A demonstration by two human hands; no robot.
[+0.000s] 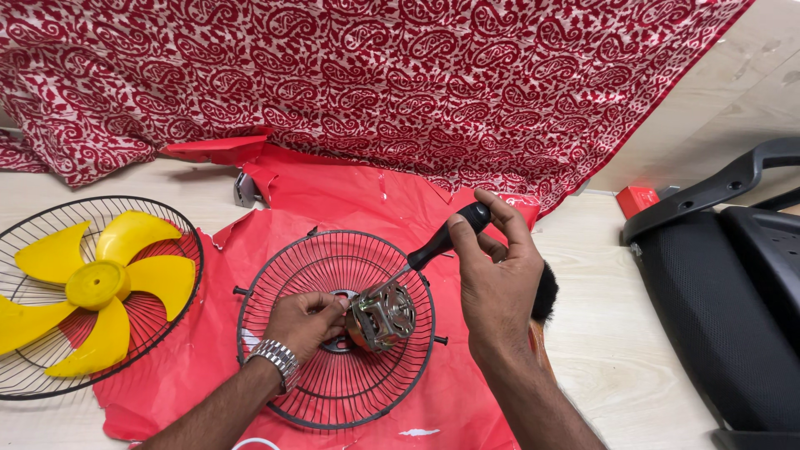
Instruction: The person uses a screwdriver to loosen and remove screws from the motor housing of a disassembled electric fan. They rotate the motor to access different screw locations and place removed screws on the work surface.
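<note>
Two round black wire fan guards lie on the pale wooden bench (633,333). The first guard (337,331) sits at lower centre of the frame on a crumpled red paper sheet (333,200); the second guard (98,296), at the left edge, cradles one yellow plastic fan blade (100,283) with five vanes. One small metal fan motor (382,315) rests on the hub of the first guard. The left hand (307,321), wearing a silver metal watch (275,358), has its grip pinched on the motor's left side. The right hand (498,279) has its grip closed around the black handle of one screwdriver (442,242), whose shaft slants down to the motor. One red-and-white paisley cloth (375,83) fills the top of the frame. One small red box (637,201) lies at the right, just beside one black office chair (725,308).
</note>
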